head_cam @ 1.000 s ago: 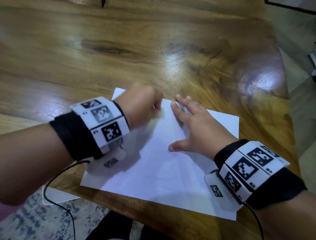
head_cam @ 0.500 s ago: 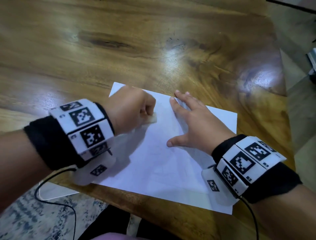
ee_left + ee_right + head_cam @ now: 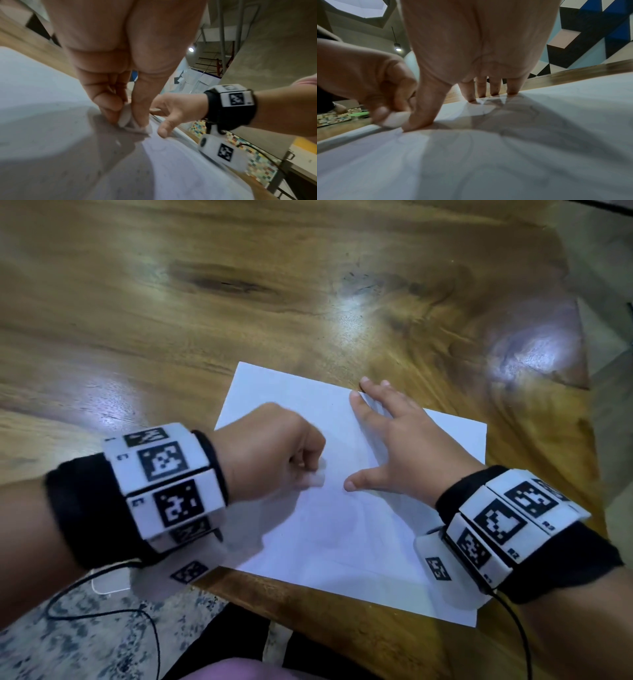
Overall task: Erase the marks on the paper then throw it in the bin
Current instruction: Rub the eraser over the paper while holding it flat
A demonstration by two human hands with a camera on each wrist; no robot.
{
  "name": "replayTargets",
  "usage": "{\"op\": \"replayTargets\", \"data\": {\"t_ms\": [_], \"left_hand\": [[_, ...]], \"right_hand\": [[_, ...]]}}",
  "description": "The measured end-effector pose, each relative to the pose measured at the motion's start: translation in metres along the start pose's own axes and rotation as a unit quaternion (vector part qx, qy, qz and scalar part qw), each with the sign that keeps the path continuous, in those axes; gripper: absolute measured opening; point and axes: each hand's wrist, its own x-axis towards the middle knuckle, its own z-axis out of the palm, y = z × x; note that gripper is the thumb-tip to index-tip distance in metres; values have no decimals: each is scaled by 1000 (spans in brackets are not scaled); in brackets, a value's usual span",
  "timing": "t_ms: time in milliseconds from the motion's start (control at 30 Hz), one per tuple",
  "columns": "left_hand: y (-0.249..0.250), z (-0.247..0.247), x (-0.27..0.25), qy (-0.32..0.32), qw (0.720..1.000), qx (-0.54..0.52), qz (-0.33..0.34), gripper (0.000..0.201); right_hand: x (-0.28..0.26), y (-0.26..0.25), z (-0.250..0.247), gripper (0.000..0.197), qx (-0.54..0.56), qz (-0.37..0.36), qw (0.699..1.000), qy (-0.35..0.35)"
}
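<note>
Seen from the head camera, a person's left hand point(image 3: 270, 450) is curled into a fist around a small white eraser point(image 3: 313, 478), whose tip pokes out below the knuckles and touches a white sheet of paper point(image 3: 359, 542). The paper lies flat on a glossy wooden table point(image 3: 239, 302), its near edge close to the table's edge. Just right of the grip, the right hand point(image 3: 407, 446) lies flat on the sheet with fingers spread and straight, holding nothing, its fingertips at the paper's far edge. Both wrists carry black bands with white marker blocks point(image 3: 164, 481), and a thin black cable point(image 3: 102, 611) trails below the left one. Faint pencil lines show on the sheet under and below the grip. No bin or other container is in view.

From the left wrist camera, the left hand point(image 3: 120, 67) pinches the eraser point(image 3: 126, 119) between thumb and curled fingers, pressed onto the paper point(image 3: 51, 135). The right hand point(image 3: 175, 108) rests just beyond the grip, thumb down on the sheet, wristband point(image 3: 235, 102) behind it.

From the right wrist camera, the right hand point(image 3: 474, 47) stands over the paper point(image 3: 488, 162), fingertips point(image 3: 471, 97) and thumb planted on it, palm arched and empty. Immediately left of the thumb, the left hand point(image 3: 368, 78) clutches the eraser point(image 3: 395, 119) against the sheet. Light curved pencil marks point(image 3: 534, 111) run across the paper near the fingers.
</note>
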Motion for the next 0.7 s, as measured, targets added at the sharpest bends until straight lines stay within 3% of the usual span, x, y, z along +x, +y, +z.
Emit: {"op": "replayTargets", "data": {"t_ms": [67,267,333,433,567,700], "left_hand": [[-3,-1,0,-20,1000,5,-10,9],[-5,-14,24,114,991,8,-71,7],[-5,-7,7,60,998,15,-35,11],[-7,-3,-7,-42,998,17,-45,11],[-13,-22,28,71,994,-7,-78,12],[-5,-22,51,90,991,-50,-82,15]], "right_hand": [[0,0,1,114,1,-2,1000,0],[0,1,1,118,2,-6,1000,3],[0,1,1,119,5,-7,1000,2],[-1,2,1,118,9,-6,1000,2],[-1,2,2,118,7,-9,1000,5],[0,1,2,118,5,-7,1000,6]]}}
